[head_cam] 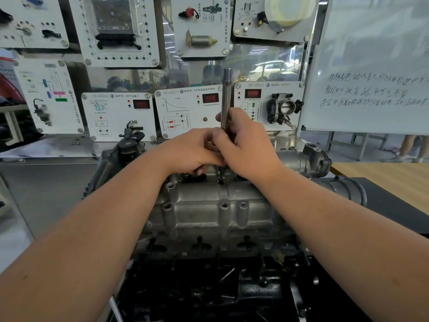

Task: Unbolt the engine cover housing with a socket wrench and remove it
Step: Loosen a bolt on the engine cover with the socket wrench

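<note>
At frame centre, right hand (243,145) wraps the wrench (225,98) shaft, fingers curled round it, thumb tip showing at the shaft's 9 o'clock side. Wrench stands near upright, top end free above the hand at 12 o'clock; lower end drops to a bolt (221,180) on the cover's far edge. Left hand (197,149) sits just at 9 o'clock of the right, touching it, fingers curled in toward the shaft's lower part; looks like a steadying pinch, exact contact hidden behind the right hand. Both forearms reach in from 7 and 5 o'clock, wrists about level, palms down.

Cover (209,205), grey cast metal, lies directly below the hands at 6 o'clock, seated on the dark engine block (209,287). Near-edge bolt holes (224,204) look open, hard to tell if bolts are out.

Progress judgement: mid-unbolting. Cover not lifted; at least this far-edge bolt is in work. Left to do: finish remaining bolts, lift cover off.

Beyond, at 12 o'clock, training panels (188,110); whiteboard (371,66) at 2 o'clock.
</note>
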Demonstrator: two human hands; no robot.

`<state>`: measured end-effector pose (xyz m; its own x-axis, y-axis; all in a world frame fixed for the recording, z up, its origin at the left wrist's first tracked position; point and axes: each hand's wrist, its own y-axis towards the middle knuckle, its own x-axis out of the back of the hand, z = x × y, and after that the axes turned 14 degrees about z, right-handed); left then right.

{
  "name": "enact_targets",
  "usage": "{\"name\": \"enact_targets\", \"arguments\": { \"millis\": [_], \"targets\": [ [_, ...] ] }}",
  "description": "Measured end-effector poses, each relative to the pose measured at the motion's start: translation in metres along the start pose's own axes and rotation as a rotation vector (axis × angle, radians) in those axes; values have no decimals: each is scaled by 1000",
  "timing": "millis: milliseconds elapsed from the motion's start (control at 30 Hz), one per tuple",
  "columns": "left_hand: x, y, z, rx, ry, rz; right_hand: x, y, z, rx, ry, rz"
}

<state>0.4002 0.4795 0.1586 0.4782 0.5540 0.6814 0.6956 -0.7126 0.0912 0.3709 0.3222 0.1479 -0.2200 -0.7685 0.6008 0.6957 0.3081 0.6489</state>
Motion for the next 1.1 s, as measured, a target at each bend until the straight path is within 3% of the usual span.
{"name": "enact_targets", "arguments": {
  "millis": [1100],
  "targets": [
    [1,0,4,-27,-37,-14,4,-4,4,58,-15,18]
  ]
}}
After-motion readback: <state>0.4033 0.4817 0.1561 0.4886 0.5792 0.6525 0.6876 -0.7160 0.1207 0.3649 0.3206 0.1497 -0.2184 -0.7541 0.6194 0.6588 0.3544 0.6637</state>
